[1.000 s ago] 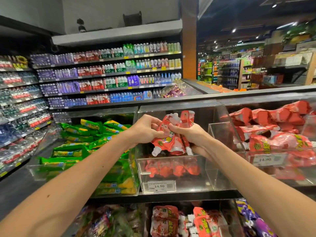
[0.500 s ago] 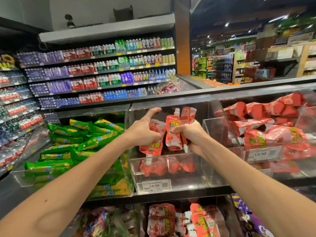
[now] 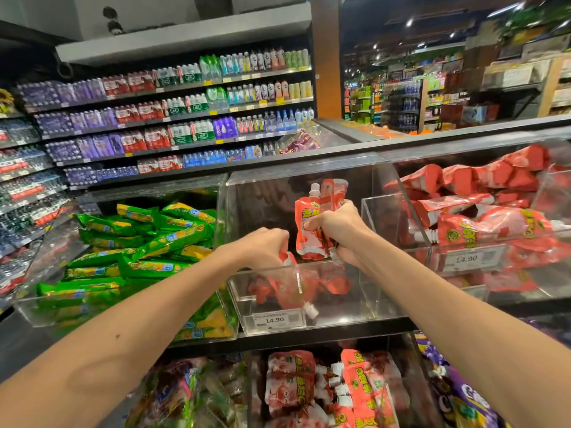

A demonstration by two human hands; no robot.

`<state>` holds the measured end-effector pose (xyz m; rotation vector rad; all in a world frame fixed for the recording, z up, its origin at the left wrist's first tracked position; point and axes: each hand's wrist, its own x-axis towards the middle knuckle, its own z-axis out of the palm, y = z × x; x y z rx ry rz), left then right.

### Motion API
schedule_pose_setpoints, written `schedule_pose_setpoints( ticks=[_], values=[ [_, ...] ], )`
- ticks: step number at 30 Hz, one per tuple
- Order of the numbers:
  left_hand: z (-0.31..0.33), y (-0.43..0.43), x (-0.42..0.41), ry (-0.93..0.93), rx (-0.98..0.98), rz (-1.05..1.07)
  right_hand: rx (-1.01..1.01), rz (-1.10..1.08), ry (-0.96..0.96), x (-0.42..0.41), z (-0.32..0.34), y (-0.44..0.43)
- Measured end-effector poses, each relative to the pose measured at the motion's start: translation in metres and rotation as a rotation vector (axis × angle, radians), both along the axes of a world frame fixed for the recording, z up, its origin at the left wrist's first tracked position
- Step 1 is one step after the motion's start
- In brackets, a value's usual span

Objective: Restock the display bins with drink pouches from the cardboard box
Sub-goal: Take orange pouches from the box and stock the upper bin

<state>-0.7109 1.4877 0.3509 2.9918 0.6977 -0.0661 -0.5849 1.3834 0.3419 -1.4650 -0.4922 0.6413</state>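
Observation:
My right hand [image 3: 335, 228] grips a bunch of red drink pouches [image 3: 310, 223] upright above the middle clear acrylic bin [image 3: 355, 304]. My left hand [image 3: 267, 247] is lower, at the bin's front rim, its fingers curled round the top of one red pouch [image 3: 285, 257] that hangs down into the bin. A few red pouches [image 3: 296, 288] lie at the bin's bottom, behind a 14.90 price tag [image 3: 275, 319]. The cardboard box is out of view.
A bin of green pouches [image 3: 139, 248] stands to the left, and a fuller bin of red pouches [image 3: 482, 217] to the right. Lower bins hold more red pouches [image 3: 309, 387] and purple packs [image 3: 469, 400]. Bottled-drink shelves [image 3: 173, 118] fill the back.
My left hand has dropped from beside the bunch down to the bin's front rim with one pouch. My right hand keeps the other pouches raised.

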Motion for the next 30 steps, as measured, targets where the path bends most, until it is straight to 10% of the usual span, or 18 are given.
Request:
schedule_pose_setpoints(
  ticks=[5, 12, 20, 27, 30],
  values=[
    [-0.004, 0.010, 0.009, 0.459, 0.175, 0.072, -0.061, 0.006, -0.058, -0.002, -0.002, 0.005],
    [-0.007, -0.003, 0.016, 0.630, 0.235, 0.067, -0.173, 0.048, -0.140, -0.001, -0.001, 0.001],
    [0.045, 0.013, 0.001, -0.050, -1.002, 0.048, -0.183, 0.066, -0.149, -0.002, -0.001, 0.003],
    [0.021, 0.015, 0.007, -0.385, -0.898, 0.135, -0.054, 0.120, -0.060, -0.003, 0.001, -0.001],
    [0.029, 0.025, 0.004, -0.179, -0.682, 0.100, -0.043, -0.009, -0.098, -0.004, -0.001, 0.000]
  ],
)
